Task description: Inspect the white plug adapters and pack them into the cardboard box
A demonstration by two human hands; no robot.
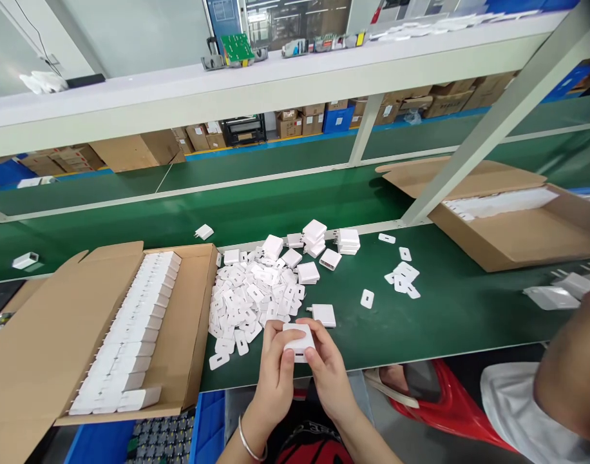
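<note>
Between my two hands, just above the front edge of the green table, is a white charger (299,341) with a slot on its near face. My left hand (278,361) grips it from the left, one finger lying across its top. From the other side, my right hand (326,361) holds it with thumb and fingers. Just beyond them another white charger (323,315) lies on the table. A heap of small white slotted cover plates (251,290) spreads to the left, with several stacked chargers (314,235) behind it.
An open cardboard box (193,335) with rows of chargers stands at left. Loose cover plates (404,274) lie right of centre. Another open box (507,245) sits at back right, near a slanted white post (488,116). A co-worker's arm (570,367) enters at right.
</note>
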